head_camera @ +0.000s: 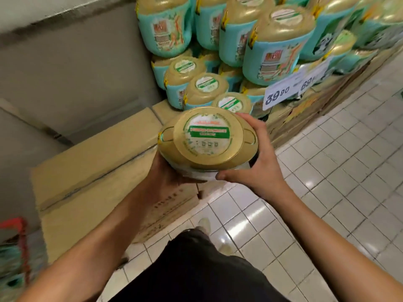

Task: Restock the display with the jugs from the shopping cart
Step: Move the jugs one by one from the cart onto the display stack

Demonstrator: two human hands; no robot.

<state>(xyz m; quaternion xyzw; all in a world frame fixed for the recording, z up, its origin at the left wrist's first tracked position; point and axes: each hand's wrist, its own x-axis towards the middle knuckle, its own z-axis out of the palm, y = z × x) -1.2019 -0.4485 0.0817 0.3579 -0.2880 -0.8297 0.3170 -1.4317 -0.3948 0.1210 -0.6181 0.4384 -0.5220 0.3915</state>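
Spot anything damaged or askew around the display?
The cardboard base under the stacked jugs, just below the price tag, looks torn and crumpled at its edge. The jug being carried looks intact.

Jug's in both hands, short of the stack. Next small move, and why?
Probably ease the jug forward and down onto the cardboard box, just in front of the nearest stacked jug. The left hand and right hand grip its sides, it hangs above the box, and the lower row ends right ahead, so that looks like the next slot.
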